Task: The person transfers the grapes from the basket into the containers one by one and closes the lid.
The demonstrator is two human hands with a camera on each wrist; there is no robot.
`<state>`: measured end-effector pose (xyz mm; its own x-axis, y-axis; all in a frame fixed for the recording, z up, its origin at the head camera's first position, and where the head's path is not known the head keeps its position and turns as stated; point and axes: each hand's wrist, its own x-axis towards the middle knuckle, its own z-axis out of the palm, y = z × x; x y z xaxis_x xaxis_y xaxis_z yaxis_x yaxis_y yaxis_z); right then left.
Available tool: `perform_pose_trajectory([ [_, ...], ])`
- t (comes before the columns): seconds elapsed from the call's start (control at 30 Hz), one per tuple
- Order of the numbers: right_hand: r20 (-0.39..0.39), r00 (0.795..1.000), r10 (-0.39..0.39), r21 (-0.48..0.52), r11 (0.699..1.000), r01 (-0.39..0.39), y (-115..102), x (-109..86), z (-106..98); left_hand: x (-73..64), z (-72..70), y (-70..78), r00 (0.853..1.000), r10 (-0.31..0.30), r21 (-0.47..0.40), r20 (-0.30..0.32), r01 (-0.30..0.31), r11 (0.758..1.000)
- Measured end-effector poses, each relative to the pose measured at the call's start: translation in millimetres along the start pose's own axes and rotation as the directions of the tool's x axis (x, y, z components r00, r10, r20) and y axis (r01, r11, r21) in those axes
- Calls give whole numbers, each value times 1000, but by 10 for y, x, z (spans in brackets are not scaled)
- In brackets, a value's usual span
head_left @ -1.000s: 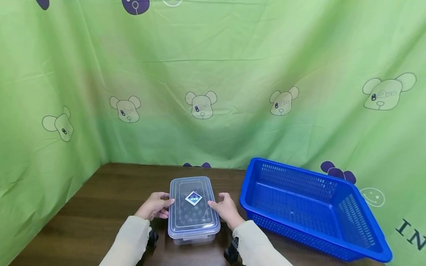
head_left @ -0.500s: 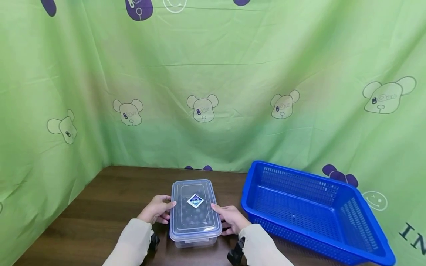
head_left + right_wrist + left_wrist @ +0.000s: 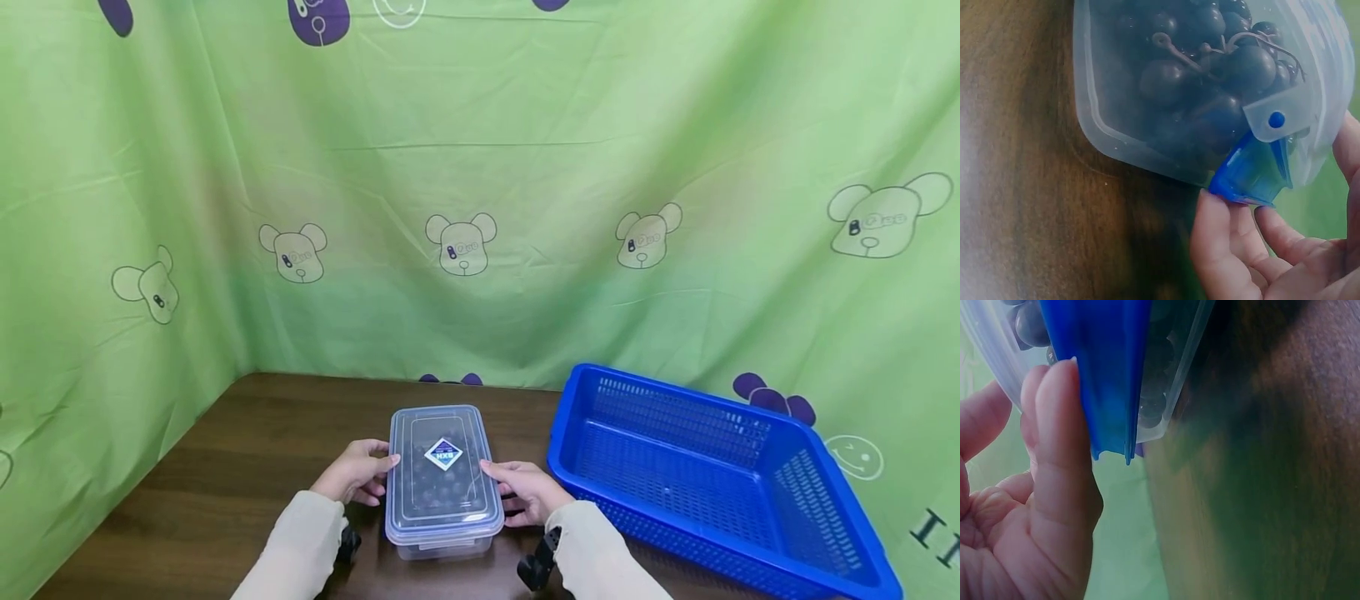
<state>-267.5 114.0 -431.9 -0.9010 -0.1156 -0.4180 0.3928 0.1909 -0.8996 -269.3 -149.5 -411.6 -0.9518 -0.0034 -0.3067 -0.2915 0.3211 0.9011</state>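
A clear lidded food container (image 3: 442, 508) sits on the table between my hands, with a diamond-shaped label (image 3: 443, 454) on its lid. Dark, round, stemmed fruit like grapes (image 3: 1250, 69) shows through the wall. My left hand (image 3: 356, 472) grips the left side, thumb on the lid's edge and fingers against a blue latch (image 3: 1113, 375). On the opposite side my right hand (image 3: 528, 492) has its thumb on the lid's rim. Its fingertips are curled at the lower end of another blue latch (image 3: 1241, 175), which tilts outward from the wall.
A blue perforated plastic basket (image 3: 675, 412) stands to the right of the container. The dark wooden table (image 3: 225, 467) ends at a green patterned curtain (image 3: 450, 125) behind and on the left. A black wrist device (image 3: 538, 562) sits by the right sleeve.
My right hand has shifted lower and turned, so its fingers now show beneath the lid's edge. My left hand keeps its place on the container. The head view has moved slightly.
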Motion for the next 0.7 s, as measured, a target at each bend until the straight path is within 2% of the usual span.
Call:
perform_pose_trajectory([
  [0.43,-77,997,-13,34,999,16,-49,-10,-13,42,6,7,1000,9,-16,11,-9,1000],
  [0.7,-80,997,-15,67,998,21,-66,-29,20,15,10,-11,1000,12,6,10,-12,1000],
])
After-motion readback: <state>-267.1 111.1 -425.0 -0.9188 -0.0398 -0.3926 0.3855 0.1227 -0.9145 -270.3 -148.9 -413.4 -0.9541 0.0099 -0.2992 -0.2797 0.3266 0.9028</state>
